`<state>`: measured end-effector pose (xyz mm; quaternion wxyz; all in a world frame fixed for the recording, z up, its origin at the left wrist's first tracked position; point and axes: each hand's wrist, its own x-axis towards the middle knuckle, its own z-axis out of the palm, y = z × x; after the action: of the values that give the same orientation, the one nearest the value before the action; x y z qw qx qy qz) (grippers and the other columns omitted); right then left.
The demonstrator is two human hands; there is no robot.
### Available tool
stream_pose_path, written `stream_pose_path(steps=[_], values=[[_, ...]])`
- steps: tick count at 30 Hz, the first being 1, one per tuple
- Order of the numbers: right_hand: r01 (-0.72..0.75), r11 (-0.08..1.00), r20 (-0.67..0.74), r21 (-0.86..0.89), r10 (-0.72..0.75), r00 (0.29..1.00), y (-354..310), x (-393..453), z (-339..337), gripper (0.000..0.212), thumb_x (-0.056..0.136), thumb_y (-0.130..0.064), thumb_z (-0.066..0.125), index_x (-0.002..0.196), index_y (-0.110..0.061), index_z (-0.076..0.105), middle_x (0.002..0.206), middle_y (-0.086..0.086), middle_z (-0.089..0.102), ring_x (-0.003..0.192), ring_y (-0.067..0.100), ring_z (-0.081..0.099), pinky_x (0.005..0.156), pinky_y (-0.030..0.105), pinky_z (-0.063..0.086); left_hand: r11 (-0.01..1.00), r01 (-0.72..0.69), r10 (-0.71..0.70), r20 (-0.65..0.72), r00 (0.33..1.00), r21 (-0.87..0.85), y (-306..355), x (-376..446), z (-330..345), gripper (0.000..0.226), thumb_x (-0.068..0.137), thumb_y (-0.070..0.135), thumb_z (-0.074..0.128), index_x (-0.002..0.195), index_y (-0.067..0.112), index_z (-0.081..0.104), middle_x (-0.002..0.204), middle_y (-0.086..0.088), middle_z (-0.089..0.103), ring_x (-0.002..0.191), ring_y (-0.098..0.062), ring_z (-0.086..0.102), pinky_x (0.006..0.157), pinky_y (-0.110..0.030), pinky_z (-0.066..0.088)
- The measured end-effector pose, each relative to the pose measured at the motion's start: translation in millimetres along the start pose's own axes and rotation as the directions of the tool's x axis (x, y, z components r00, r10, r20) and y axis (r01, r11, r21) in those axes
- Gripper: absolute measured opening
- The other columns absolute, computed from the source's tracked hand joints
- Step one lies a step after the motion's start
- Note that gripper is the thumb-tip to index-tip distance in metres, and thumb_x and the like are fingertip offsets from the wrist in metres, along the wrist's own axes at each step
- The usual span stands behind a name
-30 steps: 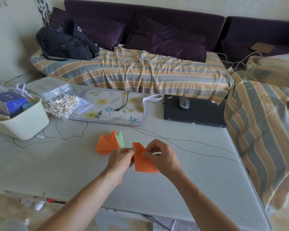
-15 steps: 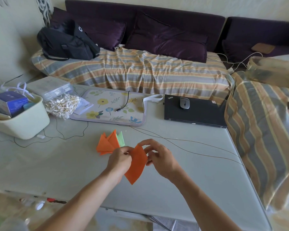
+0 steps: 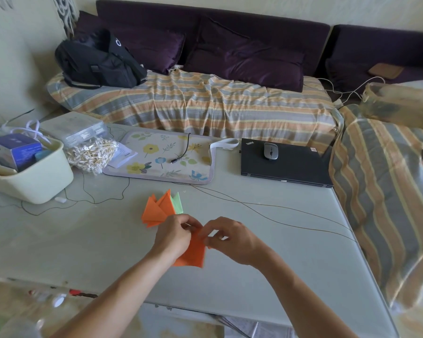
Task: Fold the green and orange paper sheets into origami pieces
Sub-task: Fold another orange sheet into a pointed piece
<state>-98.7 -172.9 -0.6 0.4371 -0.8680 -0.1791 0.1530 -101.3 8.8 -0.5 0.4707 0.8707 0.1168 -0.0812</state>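
Pinching orange sheet (image 3: 193, 252) above table (image 3: 279, 252) with left hand (image 3: 174, 236) and right hand (image 3: 235, 240), long axis running toward body, wide end nearest. Lying just beyond: folded orange pieces (image 3: 156, 211), green piece (image 3: 177, 203). Trailing past: thin cable (image 3: 279, 211).

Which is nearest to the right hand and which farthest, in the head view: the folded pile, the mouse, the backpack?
From the right hand:
1. Folded pile, just left and beyond, on the table.
2. Mouse, farther back, on the laptop.
3. Backpack, far left, on the sofa.
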Motion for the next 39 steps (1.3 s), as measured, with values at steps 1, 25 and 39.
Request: stream_pose_path(steps=[1,25,39], values=[[-0.015,1.000,0.013,-0.010,0.015,1.000,0.3,-0.1,-0.4,0.013,0.092,-0.025,0.070,0.096,-0.036,0.076,0.105,-0.010,0.067,0.093,0.008,0.065,0.088,0.022,0.054,1.000,-0.002,0.002,0.000,1.000,0.003,-0.3,0.1,0.1,0.031,0.095,0.006,0.058,0.084,0.027,0.079,0.083,0.009,0.075,0.081,-0.009,0.065,0.068,-0.022,0.047],[-0.134,0.991,0.039,0.013,0.133,0.990,-9.0,-2.2,-2.3,0.009,0.090,-0.033,0.071,0.084,-0.027,0.075,0.082,-0.001,0.076,0.079,0.015,0.070,0.082,0.043,0.057,0.998,-0.035,0.039,0.065,0.997,-0.052,-3.6,4.4,0.1,0.032,0.094,0.001,0.059,0.082,0.024,0.078,0.083,0.010,0.076,0.086,-0.010,0.070,0.077,-0.024,0.052],[-0.248,0.963,-0.246,0.108,0.267,0.932,-3.2,0.9,-5.2,0.010,0.088,-0.025,0.070,0.079,-0.025,0.074,0.070,0.000,0.074,0.057,0.006,0.060,0.058,0.019,0.047,0.982,-0.167,0.177,0.116,0.977,-0.093,4.0,3.4,2.4,0.035,0.099,0.007,0.051,0.094,0.028,0.079,0.096,0.016,0.077,0.096,0.001,0.068,0.086,-0.019,0.051]])
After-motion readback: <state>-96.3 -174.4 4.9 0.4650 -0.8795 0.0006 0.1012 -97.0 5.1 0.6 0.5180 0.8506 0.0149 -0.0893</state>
